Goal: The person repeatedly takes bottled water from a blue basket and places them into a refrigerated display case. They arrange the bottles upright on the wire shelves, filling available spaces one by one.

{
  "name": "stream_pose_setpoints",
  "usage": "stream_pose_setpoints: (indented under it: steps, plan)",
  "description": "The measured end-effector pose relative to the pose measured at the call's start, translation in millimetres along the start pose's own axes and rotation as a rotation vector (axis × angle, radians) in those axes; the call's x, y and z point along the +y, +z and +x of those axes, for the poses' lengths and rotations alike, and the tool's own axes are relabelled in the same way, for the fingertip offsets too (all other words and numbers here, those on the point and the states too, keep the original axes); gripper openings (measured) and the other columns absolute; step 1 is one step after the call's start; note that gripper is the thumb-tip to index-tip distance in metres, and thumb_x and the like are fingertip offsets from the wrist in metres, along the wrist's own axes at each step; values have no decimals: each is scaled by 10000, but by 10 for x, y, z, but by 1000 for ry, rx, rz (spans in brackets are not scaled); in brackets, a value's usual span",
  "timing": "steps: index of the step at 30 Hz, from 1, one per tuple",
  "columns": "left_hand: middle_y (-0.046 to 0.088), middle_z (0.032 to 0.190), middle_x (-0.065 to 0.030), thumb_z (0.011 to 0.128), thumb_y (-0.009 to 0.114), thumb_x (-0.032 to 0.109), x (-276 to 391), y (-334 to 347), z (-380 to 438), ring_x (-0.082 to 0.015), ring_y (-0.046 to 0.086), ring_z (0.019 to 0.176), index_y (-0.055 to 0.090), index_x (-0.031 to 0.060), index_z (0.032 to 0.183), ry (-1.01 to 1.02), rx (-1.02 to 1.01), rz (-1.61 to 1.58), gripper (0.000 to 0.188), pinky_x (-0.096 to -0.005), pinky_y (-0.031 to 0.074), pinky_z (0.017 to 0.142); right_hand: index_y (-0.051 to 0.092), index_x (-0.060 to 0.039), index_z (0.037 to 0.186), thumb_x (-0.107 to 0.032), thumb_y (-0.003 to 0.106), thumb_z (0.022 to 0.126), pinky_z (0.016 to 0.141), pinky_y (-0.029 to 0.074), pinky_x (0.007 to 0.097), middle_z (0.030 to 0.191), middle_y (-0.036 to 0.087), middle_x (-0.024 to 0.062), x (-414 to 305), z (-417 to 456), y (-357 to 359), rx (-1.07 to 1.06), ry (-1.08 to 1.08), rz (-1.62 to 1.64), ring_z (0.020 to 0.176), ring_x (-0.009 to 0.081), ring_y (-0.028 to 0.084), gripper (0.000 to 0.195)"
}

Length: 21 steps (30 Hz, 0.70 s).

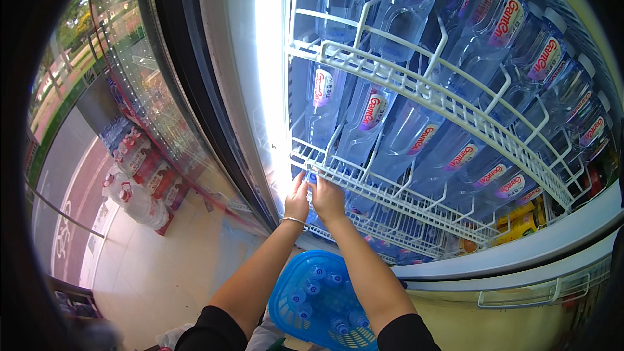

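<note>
Both hands reach into an open glass-door refrigerator at a lower white wire shelf [390, 200]. My left hand [296, 201], with a bracelet at the wrist, and my right hand [327, 199] meet around a small blue thing, apparently a bottle cap [312, 177]; most of that item is hidden by the fingers and shelf. Ganten water bottles [373, 112] stand in rows on the shelf above the hands, and larger ones [507, 24] fill the upper shelf. Below my forearms is a blue plastic basket [280, 297] holding several clear bottles [314, 286].
A bright light strip [273, 58] and the door frame [214, 58] border the shelves on the left. The refrigerator's lower edge [512, 253] curves along the right. Packs of drinks [146, 165] and large clear jugs [129, 200] stand on the floor at left. Yellow packages [524, 222] sit at the right shelf end.
</note>
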<state>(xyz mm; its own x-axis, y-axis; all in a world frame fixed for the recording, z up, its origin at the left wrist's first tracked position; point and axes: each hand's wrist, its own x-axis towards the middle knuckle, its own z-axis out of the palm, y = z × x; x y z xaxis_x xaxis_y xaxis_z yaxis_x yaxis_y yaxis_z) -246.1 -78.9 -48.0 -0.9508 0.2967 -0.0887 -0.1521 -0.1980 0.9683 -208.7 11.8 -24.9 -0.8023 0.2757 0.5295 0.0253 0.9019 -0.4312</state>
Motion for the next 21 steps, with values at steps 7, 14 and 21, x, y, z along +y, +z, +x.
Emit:
stream_pose_setpoints:
  steps: [7, 14, 21]
  plan:
    - [300, 1513, -177, 972, 442, 209, -103, 61, 108, -252, 278, 1407, 364, -23, 1420, -16, -46, 174, 510, -312, 243, 1122, 367, -46, 1386, -304, 458, 959, 996, 404, 471, 1373, 431, 207, 137, 244, 204, -125, 181, 32, 1212, 402, 475, 507]
    - [362, 1477, -183, 941, 416, 128, -261, -103, 18, -267, 311, 1394, 435, -4, 1379, 240, -83, 267, 458, -328, 243, 1125, 332, -20, 1417, -70, 442, 917, 1049, 361, 441, 1421, 355, 250, 100, -23, 45, -57, 27, 171, 1273, 417, 406, 514]
    - [641, 1155, -109, 974, 468, 146, -411, -342, -1379, -170, 582, 1084, 612, 4, 1186, 100, -161, 229, 294, -272, 433, 924, 552, -44, 1249, -59, 551, 896, 939, 457, 398, 1252, 561, 168, 106, -1587, -725, -71, 258, 319, 1145, 363, 540, 353]
